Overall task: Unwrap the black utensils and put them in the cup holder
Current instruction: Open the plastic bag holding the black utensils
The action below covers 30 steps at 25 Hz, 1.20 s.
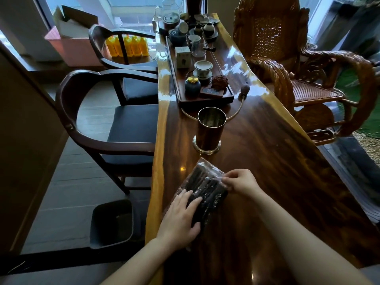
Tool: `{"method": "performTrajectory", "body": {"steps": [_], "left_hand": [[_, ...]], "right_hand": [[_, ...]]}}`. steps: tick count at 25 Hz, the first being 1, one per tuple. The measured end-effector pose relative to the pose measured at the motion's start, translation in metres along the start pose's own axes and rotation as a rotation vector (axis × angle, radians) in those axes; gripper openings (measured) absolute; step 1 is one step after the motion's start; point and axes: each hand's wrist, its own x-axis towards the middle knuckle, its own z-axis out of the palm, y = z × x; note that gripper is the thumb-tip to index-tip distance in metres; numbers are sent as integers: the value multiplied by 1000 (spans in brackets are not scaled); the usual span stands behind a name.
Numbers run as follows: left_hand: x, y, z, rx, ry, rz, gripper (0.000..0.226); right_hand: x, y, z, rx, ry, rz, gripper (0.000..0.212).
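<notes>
Lying bagged, black utensils (202,189) (cup holder (209,129) apart).

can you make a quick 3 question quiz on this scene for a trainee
1. True or false: the utensils are already out of their plastic wrap.
2. Which hand pinches the wrap's edge? A) left B) right C) neither
3. Fill in: the cup holder stands on the table between the pack and the ____.

Key
1. False: they lie on the table inside the clear wrap, and the cup holder looks empty.
2. B: the right hand pinches the wrap's right edge with its fingers, while the left hand lies flat on the pack.
3. Tea tray.
</notes>
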Motion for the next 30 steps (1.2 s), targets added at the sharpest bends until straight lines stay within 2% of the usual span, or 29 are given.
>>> {"method": "performTrajectory", "body": {"steps": [3,5,7,9,11,13,15,16,17,19,20,22,23,25,30], "left_hand": [[15,25,-21,-136,76,26,86],[21,37,-31,-133,73,47,97],[21,40,-40,-68,125,59,98],[17,36,-48,-55,287,110,76],[14,32,-58,-131,442,177,47],[11,31,-71,-247,524,178,32],[8,29,-84,-367,580,107,26],[7,27,-90,-429,596,63,24],[6,26,-97,-488,605,30,23],[4,24,-111,-597,588,11,25],[2,24,-118,-648,559,20,24],[0,25,-130,-717,505,57,21],[-1,26,-134,-740,477,79,19],[-2,29,-139,-800,433,102,16],[-6,32,-149,-973,386,40,12]], "right_hand": [[-28,-17,17,229,45,-37,12],[-43,-29,30,379,54,-14,10],[-56,-39,40,528,51,35,10],[-66,-46,45,608,3,41,14],[-75,-52,45,632,-101,4,20],[-83,-58,40,623,-238,-36,21],[-91,-65,35,570,-314,-122,18],[-96,-68,32,474,-253,-224,16],[-99,-69,29,313,-96,-365,13],[-105,-74,19,-93,335,-690,12],[-109,-79,15,-247,440,-832,20],[-113,-91,10,-358,355,-989,35],[-115,-95,11,-374,287,-1032,38],[-118,-98,15,-387,265,-1093,38],[-124,-99,19,-246,260,-1061,31]]}}
